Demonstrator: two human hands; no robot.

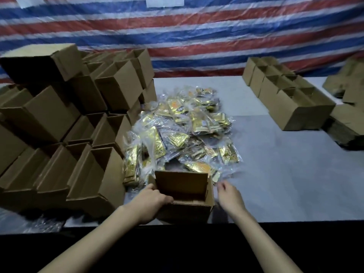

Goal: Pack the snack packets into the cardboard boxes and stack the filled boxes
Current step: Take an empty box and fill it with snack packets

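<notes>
An open brown cardboard box (181,184) is set at the near edge of the pale grey tabletop (285,174). Its left wall is gripped by the left hand (151,201), fingers curled over the rim, evidently so that the box is steadied with its mouth upward for filling. The right hand (229,195) is seen just beside the box's right wall and apart from it. Its fingers are loosely bent, slightly blurred, and nothing is held, so it is judged to be free for picking.

A heap of gold foil snack packets in clear wrappers (185,131) is piled directly behind the box and against its far side, which places the supply within easy reach. No packet can be made out inside the box, and packing of it is judged not yet begun.

At the left, a tiered stack of open brown cardboard boxes (59,134) is banked with mouths turned toward the person. At the far right, well apart, a row of upright brown cardboard boxes (285,95) is lined up, and whether these are filled cannot be told. A red, white and blue striped tarpaulin (197,36) is hung behind.
</notes>
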